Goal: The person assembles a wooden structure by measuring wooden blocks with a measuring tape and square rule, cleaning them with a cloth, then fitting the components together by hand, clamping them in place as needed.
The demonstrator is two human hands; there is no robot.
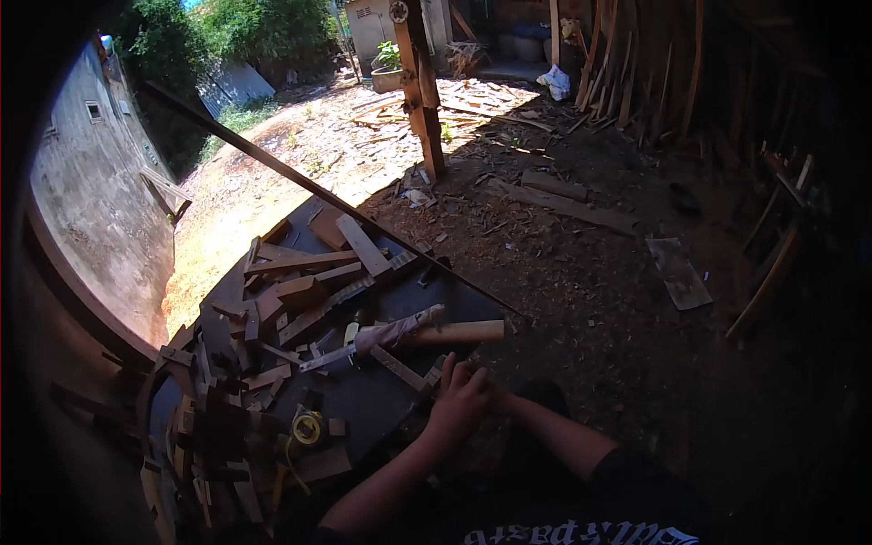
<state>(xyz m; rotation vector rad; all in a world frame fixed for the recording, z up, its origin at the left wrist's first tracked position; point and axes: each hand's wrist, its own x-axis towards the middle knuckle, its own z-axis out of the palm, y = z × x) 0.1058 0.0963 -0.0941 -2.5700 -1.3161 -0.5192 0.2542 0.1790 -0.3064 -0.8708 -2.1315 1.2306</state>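
Observation:
My left hand [459, 400] is at the near right edge of the dark table, its fingers bent and drawn together. My right hand [497, 397] meets it from the right, and its fingers are mostly hidden behind the left one. Whatever lies between the two hands, if anything, is too dark and small to make out. Just left of my fingers lies a narrow wooden strip [396, 368]. Beyond them a handsaw [329, 358] with a cloth-wrapped handle [386, 336] rests beside a pale wooden piece [459, 332].
Wood offcuts [300, 291] crowd the table [377, 422]. A yellow tape measure [308, 428] sits near its front. One long dark bar [272, 154] crosses past the table's far side. A wooden post [422, 109] stands ahead; boards [572, 204] lie on the chip-covered ground.

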